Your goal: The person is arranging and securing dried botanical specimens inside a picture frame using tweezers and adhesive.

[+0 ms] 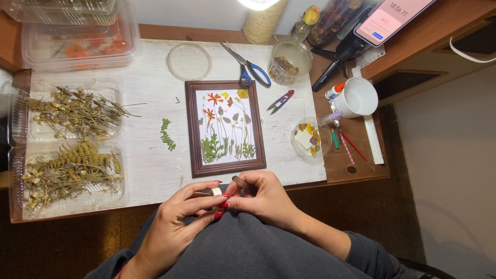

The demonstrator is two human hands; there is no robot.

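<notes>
Together, both hands' fingers (223, 199) pinch a small white tape roll (216, 191) between them.

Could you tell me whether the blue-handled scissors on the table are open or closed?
Open. The blue-handled scissors lie flat on the white board above the picture frame, with their blades spread apart in a V.

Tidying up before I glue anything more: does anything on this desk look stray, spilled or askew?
One green leaf sprig lies loose on the white board, left of the framed pressed-flower picture, outside the trays. A tiny fragment sits above it. Nothing looks spilled; the frame sits nearly square.
</notes>
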